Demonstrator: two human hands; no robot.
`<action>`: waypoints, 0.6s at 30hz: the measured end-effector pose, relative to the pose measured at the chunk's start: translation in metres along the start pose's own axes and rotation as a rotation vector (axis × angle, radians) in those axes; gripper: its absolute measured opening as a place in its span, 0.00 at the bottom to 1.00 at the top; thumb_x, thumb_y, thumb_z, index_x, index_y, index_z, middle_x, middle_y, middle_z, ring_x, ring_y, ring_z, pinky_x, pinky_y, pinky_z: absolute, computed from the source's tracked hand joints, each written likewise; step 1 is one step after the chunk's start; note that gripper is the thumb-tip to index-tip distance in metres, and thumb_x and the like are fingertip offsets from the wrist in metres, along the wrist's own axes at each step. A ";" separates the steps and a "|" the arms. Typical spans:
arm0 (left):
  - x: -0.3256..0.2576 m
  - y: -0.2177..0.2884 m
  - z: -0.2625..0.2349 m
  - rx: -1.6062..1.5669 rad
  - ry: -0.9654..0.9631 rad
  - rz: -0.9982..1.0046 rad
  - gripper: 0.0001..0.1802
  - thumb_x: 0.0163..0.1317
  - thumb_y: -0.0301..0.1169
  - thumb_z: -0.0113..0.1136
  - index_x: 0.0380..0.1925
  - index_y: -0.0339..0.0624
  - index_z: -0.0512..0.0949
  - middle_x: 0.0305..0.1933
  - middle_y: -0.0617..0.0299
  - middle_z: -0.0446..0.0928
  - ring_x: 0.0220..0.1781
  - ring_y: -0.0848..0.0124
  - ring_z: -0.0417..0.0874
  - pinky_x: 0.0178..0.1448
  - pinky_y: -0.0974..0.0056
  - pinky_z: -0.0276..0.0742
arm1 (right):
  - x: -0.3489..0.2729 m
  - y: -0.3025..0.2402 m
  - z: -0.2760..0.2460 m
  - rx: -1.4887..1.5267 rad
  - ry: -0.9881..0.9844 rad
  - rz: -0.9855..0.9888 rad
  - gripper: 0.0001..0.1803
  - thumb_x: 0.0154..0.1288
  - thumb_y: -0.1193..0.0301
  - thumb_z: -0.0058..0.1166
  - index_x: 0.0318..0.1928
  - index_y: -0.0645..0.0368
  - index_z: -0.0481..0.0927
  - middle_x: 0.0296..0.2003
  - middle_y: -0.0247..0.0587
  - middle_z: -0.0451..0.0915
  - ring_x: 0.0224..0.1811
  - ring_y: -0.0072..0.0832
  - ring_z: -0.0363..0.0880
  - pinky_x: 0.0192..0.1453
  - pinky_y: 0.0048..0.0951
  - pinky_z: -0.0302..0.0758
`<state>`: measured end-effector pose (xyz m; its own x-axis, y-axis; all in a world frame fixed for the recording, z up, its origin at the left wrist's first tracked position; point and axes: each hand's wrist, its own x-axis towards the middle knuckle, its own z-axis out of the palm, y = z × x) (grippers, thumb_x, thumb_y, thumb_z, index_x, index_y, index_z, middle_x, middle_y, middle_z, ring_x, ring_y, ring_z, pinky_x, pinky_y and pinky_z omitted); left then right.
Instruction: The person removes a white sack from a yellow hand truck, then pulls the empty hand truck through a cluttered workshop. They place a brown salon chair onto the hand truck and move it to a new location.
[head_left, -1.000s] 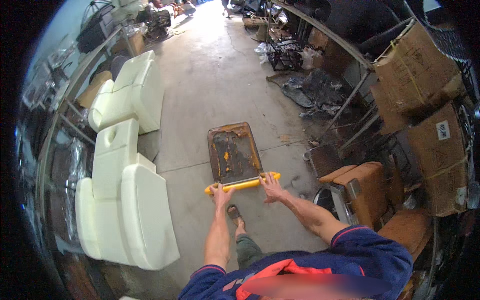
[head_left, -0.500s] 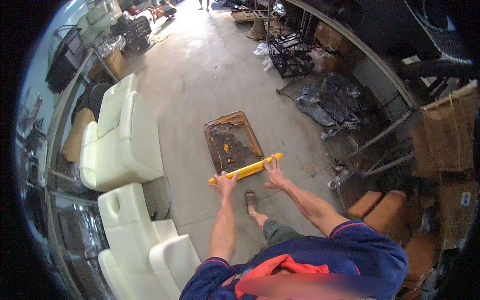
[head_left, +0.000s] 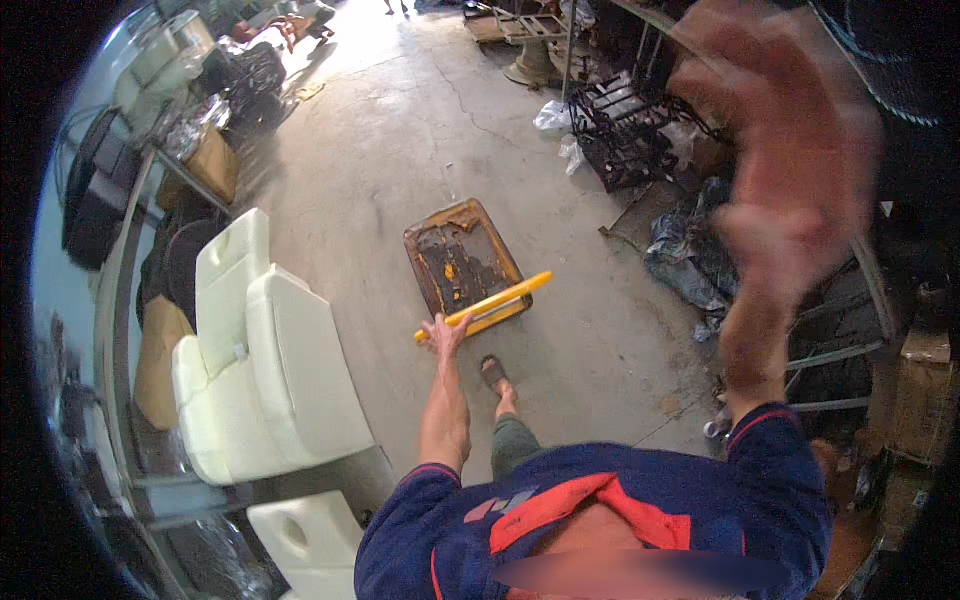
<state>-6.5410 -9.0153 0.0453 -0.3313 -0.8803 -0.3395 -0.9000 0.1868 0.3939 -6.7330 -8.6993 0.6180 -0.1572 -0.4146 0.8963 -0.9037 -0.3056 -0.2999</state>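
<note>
Grey concrete floor (head_left: pixel 370 150) surrounds the worn platform trolley (head_left: pixel 462 262), with white foam seating (head_left: pixel 300 370) to its left. At the trolley's near edge, the left hand (head_left: pixel 445 333) curls around the left end of the yellow push handle (head_left: pixel 500 299), thumb apart from the fingers. Right of the trolley, the right hand (head_left: pixel 795 160) is raised and blurred; its finger state cannot be told. Stiff and probably heavy, the trolley seems best steered by both handle ends.

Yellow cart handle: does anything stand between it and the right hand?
Nothing visible does. The right hand is raised and blurred, off the yellow handle; the crumpled dark sheeting showing between them lies low, on the floor. The left hand touches the handle.
</note>
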 end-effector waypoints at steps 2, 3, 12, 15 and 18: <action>0.084 0.036 -0.017 -0.090 0.013 0.040 0.52 0.43 0.73 0.64 0.60 0.45 0.75 0.66 0.39 0.63 0.71 0.35 0.61 0.70 0.28 0.54 | 0.060 0.040 -0.010 -0.405 0.192 -0.165 0.43 0.53 0.70 0.72 0.69 0.61 0.66 0.63 0.43 0.74 0.62 0.31 0.74 0.61 0.36 0.73; 0.124 0.055 -0.027 -0.041 0.022 0.056 0.53 0.43 0.74 0.64 0.59 0.45 0.75 0.66 0.38 0.63 0.70 0.35 0.61 0.70 0.27 0.52 | 0.085 0.068 -0.012 -0.569 0.266 -0.169 0.43 0.53 0.69 0.72 0.69 0.60 0.66 0.63 0.43 0.74 0.62 0.31 0.74 0.62 0.37 0.72; 0.426 0.163 -0.101 -0.108 0.017 0.066 0.51 0.42 0.76 0.62 0.52 0.44 0.81 0.63 0.33 0.63 0.69 0.33 0.62 0.69 0.23 0.47 | 0.147 0.379 -0.120 -1.642 0.256 0.891 0.40 0.54 0.66 0.71 0.67 0.58 0.69 0.65 0.44 0.72 0.66 0.34 0.68 0.66 0.42 0.65; 0.538 0.194 -0.130 -0.105 0.031 0.070 0.49 0.43 0.74 0.64 0.51 0.43 0.81 0.60 0.33 0.66 0.67 0.33 0.65 0.69 0.27 0.53 | 0.139 0.459 -0.134 -1.772 0.247 1.147 0.39 0.54 0.65 0.71 0.66 0.57 0.70 0.65 0.44 0.71 0.68 0.35 0.66 0.68 0.44 0.62; 0.645 0.220 -0.154 -0.146 -0.038 0.051 0.48 0.45 0.72 0.66 0.51 0.40 0.81 0.51 0.35 0.72 0.60 0.35 0.73 0.67 0.37 0.64 | 0.173 0.520 -0.105 -1.883 0.248 1.269 0.38 0.54 0.63 0.71 0.65 0.57 0.71 0.66 0.44 0.70 0.69 0.36 0.64 0.70 0.45 0.60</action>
<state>-6.9092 -9.6088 0.0444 -0.3885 -0.8535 -0.3472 -0.8319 0.1629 0.5305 -7.2722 -8.8407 0.6515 -0.6541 0.4421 0.6138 0.4546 0.8783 -0.1481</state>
